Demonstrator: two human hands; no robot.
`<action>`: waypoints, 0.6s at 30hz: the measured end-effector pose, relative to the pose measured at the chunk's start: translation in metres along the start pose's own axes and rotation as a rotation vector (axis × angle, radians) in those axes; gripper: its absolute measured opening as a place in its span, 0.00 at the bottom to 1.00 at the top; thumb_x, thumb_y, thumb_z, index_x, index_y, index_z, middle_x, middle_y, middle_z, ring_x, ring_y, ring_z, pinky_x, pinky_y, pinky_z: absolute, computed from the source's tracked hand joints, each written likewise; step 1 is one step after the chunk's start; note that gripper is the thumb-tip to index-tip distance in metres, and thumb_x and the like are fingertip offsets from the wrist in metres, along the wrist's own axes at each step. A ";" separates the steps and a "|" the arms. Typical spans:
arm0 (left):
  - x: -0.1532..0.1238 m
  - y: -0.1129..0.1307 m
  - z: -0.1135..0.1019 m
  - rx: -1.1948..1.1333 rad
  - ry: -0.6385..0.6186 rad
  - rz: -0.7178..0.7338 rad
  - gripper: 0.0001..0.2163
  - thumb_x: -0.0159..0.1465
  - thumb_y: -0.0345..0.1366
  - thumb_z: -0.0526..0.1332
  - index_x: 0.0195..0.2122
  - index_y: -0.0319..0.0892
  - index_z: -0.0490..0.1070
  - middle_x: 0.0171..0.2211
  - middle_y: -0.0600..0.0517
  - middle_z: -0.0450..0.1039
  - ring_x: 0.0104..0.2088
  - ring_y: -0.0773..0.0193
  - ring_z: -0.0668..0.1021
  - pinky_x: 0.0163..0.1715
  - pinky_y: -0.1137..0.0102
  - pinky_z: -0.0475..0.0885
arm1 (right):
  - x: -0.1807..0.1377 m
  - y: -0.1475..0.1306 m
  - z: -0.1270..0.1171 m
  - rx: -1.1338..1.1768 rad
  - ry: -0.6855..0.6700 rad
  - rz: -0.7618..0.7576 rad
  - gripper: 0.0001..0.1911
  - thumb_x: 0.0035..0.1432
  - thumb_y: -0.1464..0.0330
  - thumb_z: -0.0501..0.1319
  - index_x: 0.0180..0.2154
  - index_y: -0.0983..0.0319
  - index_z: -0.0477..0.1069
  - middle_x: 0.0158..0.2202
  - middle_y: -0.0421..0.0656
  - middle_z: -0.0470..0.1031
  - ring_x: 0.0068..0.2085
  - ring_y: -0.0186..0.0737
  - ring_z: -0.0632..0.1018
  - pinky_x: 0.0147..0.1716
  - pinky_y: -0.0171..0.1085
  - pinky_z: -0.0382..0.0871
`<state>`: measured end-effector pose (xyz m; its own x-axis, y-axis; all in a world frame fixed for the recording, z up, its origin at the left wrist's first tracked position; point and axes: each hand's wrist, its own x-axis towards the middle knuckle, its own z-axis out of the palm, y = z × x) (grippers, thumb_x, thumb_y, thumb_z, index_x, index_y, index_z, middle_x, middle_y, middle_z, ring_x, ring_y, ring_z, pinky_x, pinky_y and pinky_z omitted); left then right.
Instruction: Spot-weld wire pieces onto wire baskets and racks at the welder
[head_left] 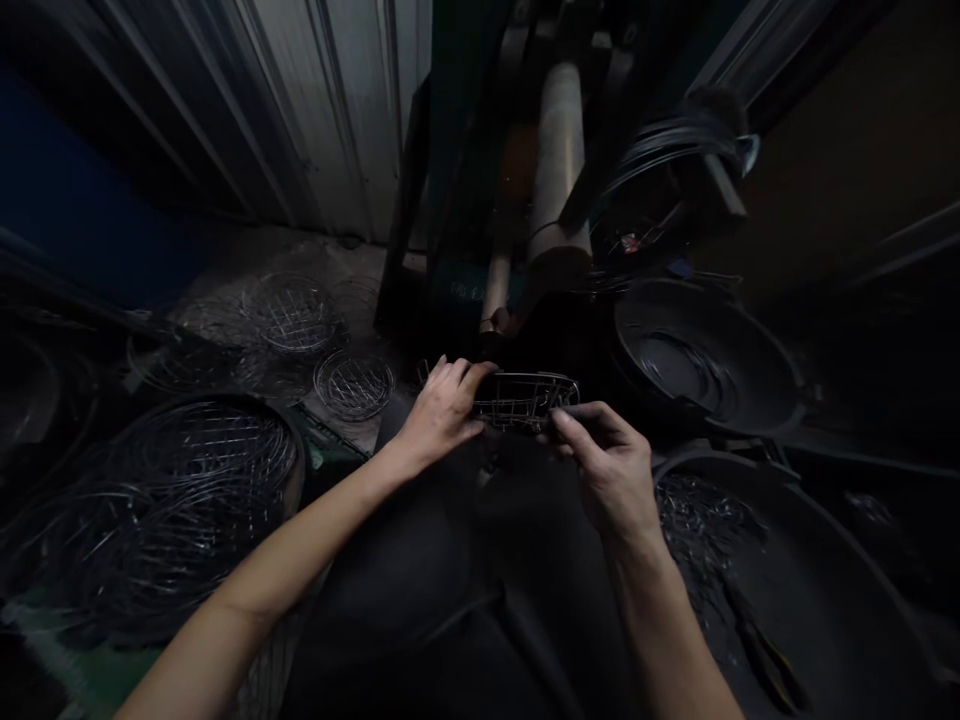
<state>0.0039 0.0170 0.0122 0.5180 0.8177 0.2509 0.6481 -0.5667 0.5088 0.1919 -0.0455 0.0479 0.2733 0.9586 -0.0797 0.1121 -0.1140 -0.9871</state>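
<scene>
Head view: left hand (442,408), right hand (609,462) both pinching wire basket (525,398); black tub (780,560) holds wire pieces (705,525).

Finished round wire baskets (354,384) lay on the floor at left, beside a tub of wire rings (172,500). A dark basin (705,360) (holding coiled wire) sat at right, below the wire spool (675,180).

We look forward and down from our own head, close over our left hand (442,410) and right hand (611,465) (only this one view), facing a corrugated metal wall (330,110).
</scene>
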 end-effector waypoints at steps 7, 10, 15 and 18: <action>-0.001 0.000 0.001 0.025 -0.004 0.006 0.27 0.55 0.30 0.61 0.55 0.42 0.54 0.46 0.48 0.65 0.49 0.56 0.70 0.61 0.50 0.54 | 0.003 0.007 0.008 0.063 -0.103 0.116 0.16 0.51 0.55 0.64 0.33 0.61 0.66 0.27 0.39 0.72 0.25 0.35 0.76 0.23 0.31 0.69; -0.002 0.003 0.001 0.052 0.005 0.005 0.27 0.55 0.29 0.61 0.55 0.41 0.54 0.45 0.48 0.65 0.49 0.55 0.70 0.60 0.49 0.54 | 0.012 0.008 0.019 -0.142 -0.096 0.019 0.15 0.53 0.56 0.62 0.31 0.61 0.69 0.27 0.39 0.71 0.28 0.35 0.74 0.25 0.31 0.67; -0.002 0.002 0.002 0.079 0.038 0.027 0.28 0.54 0.27 0.60 0.55 0.42 0.53 0.44 0.48 0.64 0.48 0.56 0.71 0.61 0.48 0.54 | 0.021 0.007 0.030 -0.399 -0.035 -0.092 0.14 0.55 0.57 0.58 0.30 0.61 0.71 0.25 0.39 0.72 0.26 0.35 0.71 0.26 0.32 0.64; -0.002 -0.002 0.002 0.087 0.060 0.032 0.28 0.54 0.27 0.61 0.56 0.43 0.52 0.43 0.49 0.64 0.47 0.56 0.71 0.61 0.47 0.53 | 0.021 0.007 0.036 -0.431 0.000 -0.188 0.14 0.57 0.58 0.57 0.31 0.61 0.72 0.27 0.40 0.74 0.26 0.35 0.71 0.28 0.33 0.64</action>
<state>0.0029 0.0167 0.0086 0.5065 0.8022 0.3160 0.6791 -0.5970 0.4270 0.1645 -0.0167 0.0341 0.2103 0.9730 0.0952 0.5466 -0.0363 -0.8366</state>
